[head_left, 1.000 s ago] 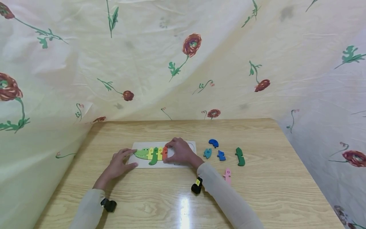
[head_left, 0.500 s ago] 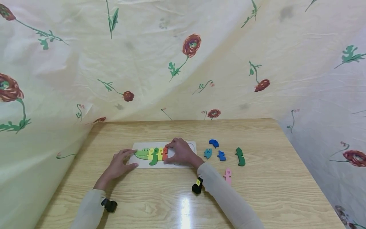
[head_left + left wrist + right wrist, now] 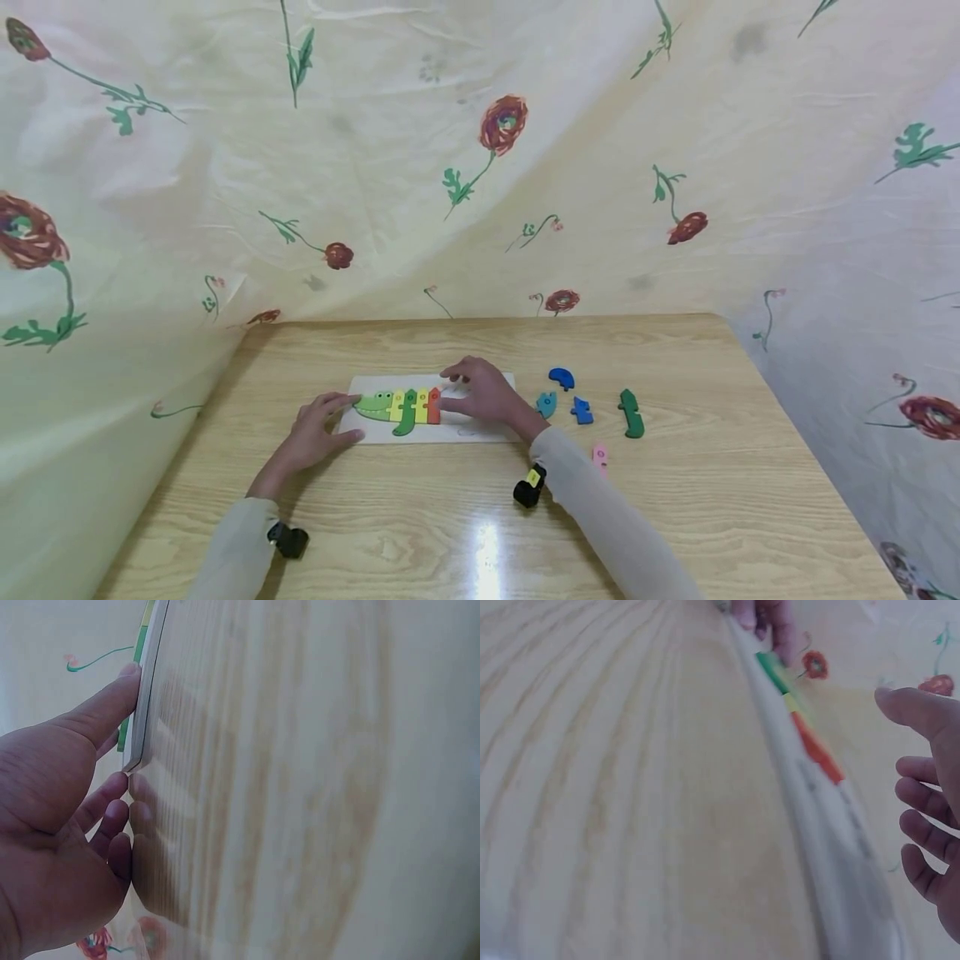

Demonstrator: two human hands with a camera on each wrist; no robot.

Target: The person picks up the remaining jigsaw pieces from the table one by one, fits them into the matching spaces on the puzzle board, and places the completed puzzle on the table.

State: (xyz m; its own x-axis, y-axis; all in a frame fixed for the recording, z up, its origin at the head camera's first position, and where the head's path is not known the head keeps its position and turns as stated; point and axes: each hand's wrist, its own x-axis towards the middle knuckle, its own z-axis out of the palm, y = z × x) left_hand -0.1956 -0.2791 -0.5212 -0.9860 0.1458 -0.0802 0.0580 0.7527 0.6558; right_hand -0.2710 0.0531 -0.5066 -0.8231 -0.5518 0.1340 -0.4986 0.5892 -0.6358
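A white puzzle board (image 3: 450, 434) lies on the table, with a green crocodile head (image 3: 372, 405) at its left end. Yellow, green and yellow pieces follow, then a red-orange piece (image 3: 434, 407). My left hand (image 3: 310, 433) holds the board's left end, its thumb at the near corner and its index finger by the crocodile's snout. My right hand (image 3: 487, 395) is over the board's right half, just right of the red-orange piece. In the right wrist view, the right hand's fingers (image 3: 922, 799) are spread and relaxed, apart from the board, with nothing between them.
Loose pieces lie right of the board: a dark blue arched one (image 3: 561, 379), a light blue one (image 3: 547, 405), a blue one (image 3: 581, 410), a dark green leg (image 3: 632, 414) and a pink one (image 3: 600, 457), partly behind the right sleeve. A flowered cloth (image 3: 390, 200) hangs behind the table.
My right hand has let go of the red-orange piece, which stays in the board, and has lifted and shifted slightly right. The left hand keeps its place.
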